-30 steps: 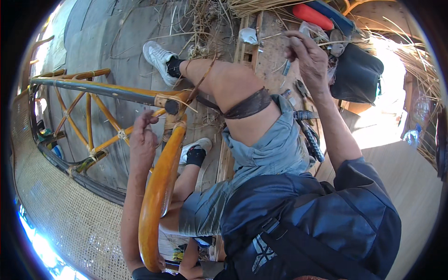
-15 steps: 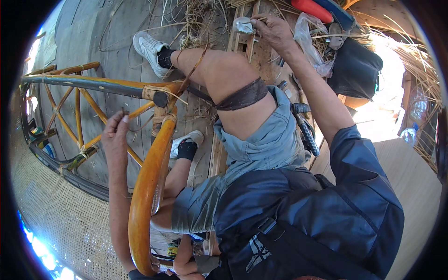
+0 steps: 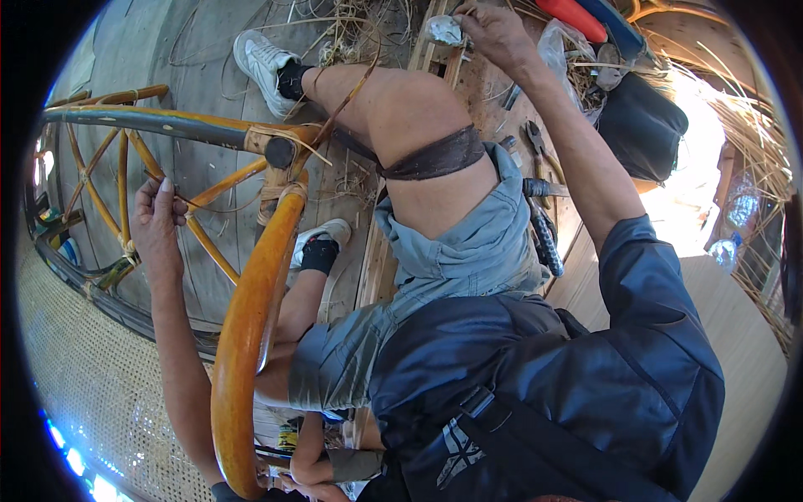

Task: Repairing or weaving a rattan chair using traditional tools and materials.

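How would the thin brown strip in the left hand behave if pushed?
The strip likely bends easily yet springs somewhat, since it curves smoothly away from the left hand. It's probably light, being so thin.

No readable lettering, pale emblem (image 3: 462, 454) on dark fabric (image 3: 523, 468)

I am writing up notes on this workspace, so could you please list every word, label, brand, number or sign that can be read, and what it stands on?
None: no words or numbers can be made out.
Dark top: a pale emblem of crossing lines, with no readable lettering.
Clear plastic bottle: too small to tell.
Small silvery item: no lettering to be made out.
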`<state>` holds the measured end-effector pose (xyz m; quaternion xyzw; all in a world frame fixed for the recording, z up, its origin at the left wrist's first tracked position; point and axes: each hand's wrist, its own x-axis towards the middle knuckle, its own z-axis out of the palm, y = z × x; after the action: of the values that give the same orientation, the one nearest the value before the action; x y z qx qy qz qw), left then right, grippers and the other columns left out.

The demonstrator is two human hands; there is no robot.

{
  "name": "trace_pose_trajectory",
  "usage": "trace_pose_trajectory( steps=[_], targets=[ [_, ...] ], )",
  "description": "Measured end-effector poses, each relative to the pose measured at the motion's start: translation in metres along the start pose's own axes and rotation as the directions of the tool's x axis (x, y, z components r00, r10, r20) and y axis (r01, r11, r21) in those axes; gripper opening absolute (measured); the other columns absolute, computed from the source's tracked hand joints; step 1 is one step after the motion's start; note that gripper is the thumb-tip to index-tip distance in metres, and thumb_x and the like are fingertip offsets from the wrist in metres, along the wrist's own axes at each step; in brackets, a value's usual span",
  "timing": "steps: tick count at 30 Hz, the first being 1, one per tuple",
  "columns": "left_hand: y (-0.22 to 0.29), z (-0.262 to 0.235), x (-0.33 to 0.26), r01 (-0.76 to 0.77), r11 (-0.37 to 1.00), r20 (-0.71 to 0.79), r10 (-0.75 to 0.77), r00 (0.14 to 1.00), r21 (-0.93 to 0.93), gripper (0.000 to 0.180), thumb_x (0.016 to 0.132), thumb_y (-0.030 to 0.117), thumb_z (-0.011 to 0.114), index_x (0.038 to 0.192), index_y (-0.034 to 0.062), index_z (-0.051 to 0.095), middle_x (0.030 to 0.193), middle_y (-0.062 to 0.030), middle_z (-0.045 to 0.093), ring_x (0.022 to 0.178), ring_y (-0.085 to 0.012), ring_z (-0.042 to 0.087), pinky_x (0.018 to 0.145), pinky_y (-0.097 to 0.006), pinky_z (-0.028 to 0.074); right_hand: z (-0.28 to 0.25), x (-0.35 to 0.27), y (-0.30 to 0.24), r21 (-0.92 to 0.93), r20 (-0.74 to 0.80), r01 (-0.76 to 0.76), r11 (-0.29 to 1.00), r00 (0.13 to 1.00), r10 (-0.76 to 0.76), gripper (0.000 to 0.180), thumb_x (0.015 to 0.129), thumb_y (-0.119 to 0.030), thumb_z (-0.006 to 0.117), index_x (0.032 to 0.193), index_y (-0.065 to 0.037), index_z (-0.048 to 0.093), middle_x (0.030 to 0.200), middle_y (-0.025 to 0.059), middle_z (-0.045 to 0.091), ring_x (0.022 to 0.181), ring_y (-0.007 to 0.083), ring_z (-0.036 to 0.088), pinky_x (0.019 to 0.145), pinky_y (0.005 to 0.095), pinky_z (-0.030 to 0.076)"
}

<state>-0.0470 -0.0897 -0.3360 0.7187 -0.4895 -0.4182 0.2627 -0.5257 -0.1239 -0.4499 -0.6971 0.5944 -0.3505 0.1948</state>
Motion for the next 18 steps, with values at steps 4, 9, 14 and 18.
trace_pose_trajectory(
  steps=[4, 9, 14, 18],
  targets=[
    [0.005, 0.004, -0.004, 0.043, 0.996, 0.033, -0.041, 0.999, -0.073, 0.024, 0.089, 0.022, 0.055, 0.101, 0.0020, 0.053, 0.076, -0.0019, 0.058, 0.064, -0.0070, 0.056, 0.055, -0.018, 0.043, -0.020, 0.013, -0.022, -0.032, 0.081, -0.290, 0.957, 0.953, 0.291, 0.015, 0.082, -0.013, 0.059, 0.076, -0.001, 0.058, 0.063, 0.0107, 0.053, 0.062, 0.0158, 0.053, 0.059, 0.0302, 0.043],
    [0.005, 0.001, 0.000, 0.035, 0.988, -0.005, -0.036, 0.999, -0.153, 0.026, 0.090, 0.022, 0.054, 0.105, 0.0018, 0.051, 0.082, -0.0039, 0.059, 0.069, -0.0086, 0.060, 0.058, -0.018, 0.046, 0.004, 0.007, 0.007, 0.111, 0.055, -0.242, 0.964, 0.970, 0.237, 0.016, 0.084, -0.015, 0.058, 0.075, -0.001, 0.058, 0.063, 0.0067, 0.055, 0.058, 0.0142, 0.052, 0.055, 0.0281, 0.042],
    [-0.001, -0.004, 0.003, 0.035, 0.989, 0.037, -0.030, 0.999, -0.142, 0.029, 0.089, 0.022, 0.055, 0.107, -0.0001, 0.051, 0.087, -0.0066, 0.060, 0.073, -0.0100, 0.060, 0.058, -0.018, 0.046, -0.023, 0.018, -0.021, 0.339, 0.185, -0.595, 0.729, 0.802, 0.568, 0.022, 0.087, -0.018, 0.053, 0.081, 0.003, 0.060, 0.066, 0.0053, 0.058, 0.065, 0.0162, 0.057, 0.060, 0.0296, 0.045],
    [0.008, 0.002, -0.002, 0.042, 0.998, 0.037, -0.040, 0.999, -0.054, 0.035, 0.089, 0.023, 0.054, 0.112, -0.0029, 0.050, 0.092, -0.0096, 0.060, 0.075, -0.0122, 0.060, 0.062, -0.021, 0.047, -0.023, 0.005, 0.007, 0.199, 0.254, -0.534, 0.821, 0.838, 0.483, 0.019, 0.088, -0.018, 0.055, 0.101, -0.007, 0.062, 0.079, 0.0051, 0.062, 0.074, 0.0110, 0.059, 0.067, 0.0256, 0.047]
  ],
)
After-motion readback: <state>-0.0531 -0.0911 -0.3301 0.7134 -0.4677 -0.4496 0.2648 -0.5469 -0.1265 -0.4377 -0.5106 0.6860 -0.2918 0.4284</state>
